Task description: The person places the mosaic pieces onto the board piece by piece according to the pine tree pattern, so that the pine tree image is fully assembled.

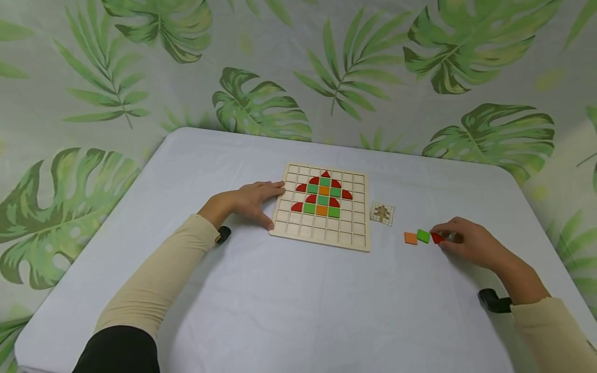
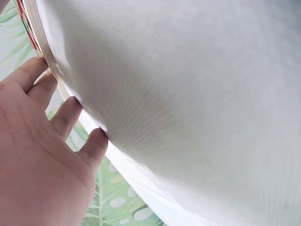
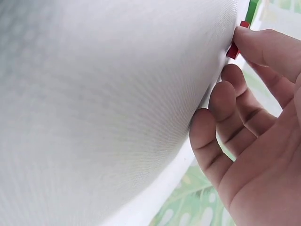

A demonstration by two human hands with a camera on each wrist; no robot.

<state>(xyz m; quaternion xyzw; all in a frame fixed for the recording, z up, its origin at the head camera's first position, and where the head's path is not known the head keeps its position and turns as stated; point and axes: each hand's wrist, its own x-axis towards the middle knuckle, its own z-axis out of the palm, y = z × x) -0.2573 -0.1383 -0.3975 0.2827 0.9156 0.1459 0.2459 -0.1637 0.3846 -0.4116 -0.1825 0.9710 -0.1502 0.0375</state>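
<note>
A wooden grid board (image 1: pixel 322 238) lies on the table, with red, green and orange tiles laid in some of its cells. My left hand (image 1: pixel 254 201) rests at the board's left edge, fingers spread; the left wrist view shows the same hand (image 2: pixel 42 146) with fingertips on the tabletop and the board's side. To the right, my right hand (image 1: pixel 475 243) pinches a red tile (image 1: pixel 437 238) between thumb and forefinger, low at the tabletop. The right wrist view shows this red tile (image 3: pixel 232 51) at the thumb tip; its full shape is hidden. A green tile (image 1: pixel 423 236) sits just left of it.
An orange tile (image 1: pixel 410 238) lies left of the green one. Between the board and these tiles is a small pattern card (image 1: pixel 382 213) with a gridded tree picture. The white table (image 1: pixel 298 305) ends at a leaf-print cloth (image 1: pixel 261 103) behind.
</note>
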